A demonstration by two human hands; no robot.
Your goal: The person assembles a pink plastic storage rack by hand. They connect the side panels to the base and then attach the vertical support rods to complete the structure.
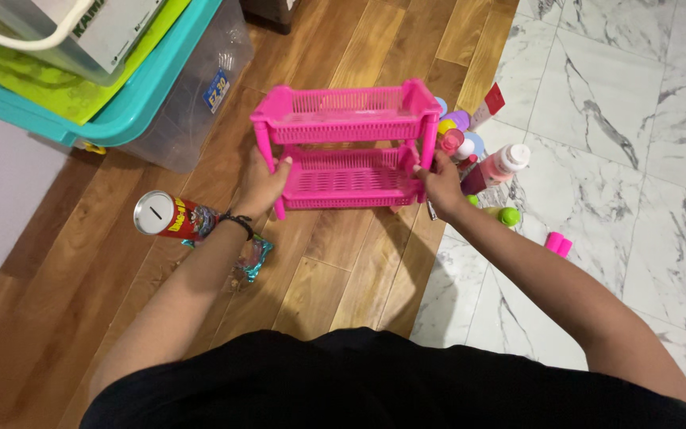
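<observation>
Both hands grip a pink two-tier rack (347,151): left hand (262,184) closed round its left leg at the lower tier, right hand (441,184) closed on the right side of the lower tier. Rack stands upright on the wooden floor (343,278), at the marble edge. Step in hand, by judgement: seating or positioning the rack. Next move calls for an even two-handed hold. Bottles (494,168) cluster just right; a coin tin (170,214) lies left.

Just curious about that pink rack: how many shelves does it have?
2. The top shelf sits at the rack's upper end; the lower shelf is below it, between the left hand and right hand, which grip its ends. No more show.
</observation>
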